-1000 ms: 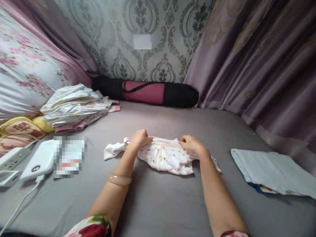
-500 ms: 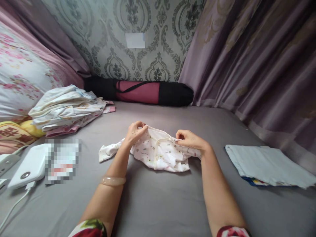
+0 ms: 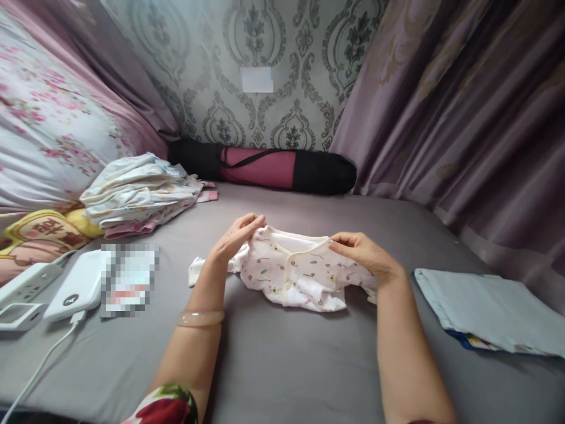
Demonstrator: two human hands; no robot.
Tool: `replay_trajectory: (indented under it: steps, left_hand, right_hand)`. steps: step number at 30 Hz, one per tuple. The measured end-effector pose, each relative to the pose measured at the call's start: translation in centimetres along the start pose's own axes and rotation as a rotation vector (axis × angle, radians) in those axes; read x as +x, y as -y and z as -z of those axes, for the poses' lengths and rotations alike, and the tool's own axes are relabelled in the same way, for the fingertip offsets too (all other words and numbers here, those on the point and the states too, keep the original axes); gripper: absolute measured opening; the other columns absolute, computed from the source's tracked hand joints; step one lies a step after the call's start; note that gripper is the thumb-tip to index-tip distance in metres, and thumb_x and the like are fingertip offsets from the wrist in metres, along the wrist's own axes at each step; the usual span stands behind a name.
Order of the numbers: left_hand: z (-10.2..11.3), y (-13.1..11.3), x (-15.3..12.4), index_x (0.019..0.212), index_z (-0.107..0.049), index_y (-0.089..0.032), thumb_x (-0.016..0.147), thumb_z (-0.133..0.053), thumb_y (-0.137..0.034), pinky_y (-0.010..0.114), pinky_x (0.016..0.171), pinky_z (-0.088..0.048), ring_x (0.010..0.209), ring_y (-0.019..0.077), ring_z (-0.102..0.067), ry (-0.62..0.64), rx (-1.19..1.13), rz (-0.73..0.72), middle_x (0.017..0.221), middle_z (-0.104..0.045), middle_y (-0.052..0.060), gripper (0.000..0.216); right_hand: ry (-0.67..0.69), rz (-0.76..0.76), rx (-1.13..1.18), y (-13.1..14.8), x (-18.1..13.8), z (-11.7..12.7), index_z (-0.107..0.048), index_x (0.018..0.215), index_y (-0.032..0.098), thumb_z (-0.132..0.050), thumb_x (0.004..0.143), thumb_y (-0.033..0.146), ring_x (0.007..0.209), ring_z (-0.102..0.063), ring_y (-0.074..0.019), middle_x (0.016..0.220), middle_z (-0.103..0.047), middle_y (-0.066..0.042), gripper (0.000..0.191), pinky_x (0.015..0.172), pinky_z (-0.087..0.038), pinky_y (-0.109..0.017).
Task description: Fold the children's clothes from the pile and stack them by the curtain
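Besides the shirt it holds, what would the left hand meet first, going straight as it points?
The left hand would probably meet the long black and dark-pink bag near the wall, though one view leaves depth unclear.

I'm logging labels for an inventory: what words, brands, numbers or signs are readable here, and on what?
No text reads with certainty.
Small printed top: tiny lettering-like marks, too small.
Yellow cushion: brown characters, too unclear.
White device: marking in its round display, too small.
Pixelated item: masked, unreadable.
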State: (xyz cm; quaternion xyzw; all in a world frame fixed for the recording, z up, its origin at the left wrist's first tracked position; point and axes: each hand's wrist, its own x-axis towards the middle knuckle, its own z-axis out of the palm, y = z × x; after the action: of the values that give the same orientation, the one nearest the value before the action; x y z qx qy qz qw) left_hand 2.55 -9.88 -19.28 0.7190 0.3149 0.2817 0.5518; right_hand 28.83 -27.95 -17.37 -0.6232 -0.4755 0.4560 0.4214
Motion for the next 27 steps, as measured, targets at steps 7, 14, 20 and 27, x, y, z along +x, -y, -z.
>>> replay_trajectory:
  steps: [7, 14, 20, 27]
  left_hand:
    - [0.8, -0.7, -0.8, 0.101, -0.065, -0.017, 0.067, -0.073, -0.045, 0.028, 0.074, -0.047, 0.085, 0.0174, -0.061, 0.195, -0.064, 0.047, 0.096, -0.066, 0.006, 0.045]
    - [1.3, 0.2, -0.4, 0.083, -0.066, -0.015, 0.067, -0.07, -0.055, 0.023, 0.058, -0.041, 0.068, 0.0148, -0.057, 0.179, 0.099, 0.045, 0.073, -0.063, 0.002, 0.043]
    - [0.9, 0.3, -0.2, 0.076, -0.063, -0.016, 0.073, -0.064, -0.057, 0.022, 0.058, -0.039, 0.063, 0.0118, -0.053, 0.131, 0.086, -0.009, 0.068, -0.059, -0.001, 0.041]
    - [1.0, -3.5, 0.0, 0.087, -0.062, -0.018, 0.075, -0.06, -0.059, 0.02, 0.047, -0.028, 0.053, 0.0102, -0.044, 0.021, 0.185, -0.153, 0.063, -0.053, -0.002, 0.043]
  right_hand:
    - [-0.018, -0.012, -0.026, -0.6, 0.4, 0.0, -0.069, 0.091, 0.017, -0.071, 0.071, 0.056, 0.078, -0.062, -0.0175, 0.088, -0.069, -0.004, 0.043, 0.07, -0.047, -0.028]
    - [-0.044, 0.032, -0.078, -0.5, 0.4, 0.0, -0.071, 0.092, 0.016, -0.071, 0.07, 0.055, 0.078, -0.063, -0.0175, 0.086, -0.07, -0.004, 0.045, 0.072, -0.048, -0.028]
    - [-0.131, 0.097, -0.135, -0.1, 0.4, -0.2, -0.073, 0.091, 0.016, -0.07, 0.071, 0.052, 0.074, -0.062, -0.0163, 0.084, -0.071, -0.003, 0.041, 0.069, -0.047, -0.026]
    - [-0.243, 0.183, -0.192, 1.9, 0.1, 0.0, -0.073, 0.085, 0.015, -0.068, 0.069, 0.054, 0.068, -0.059, -0.0154, 0.076, -0.07, -0.002, 0.043, 0.063, -0.045, -0.026]
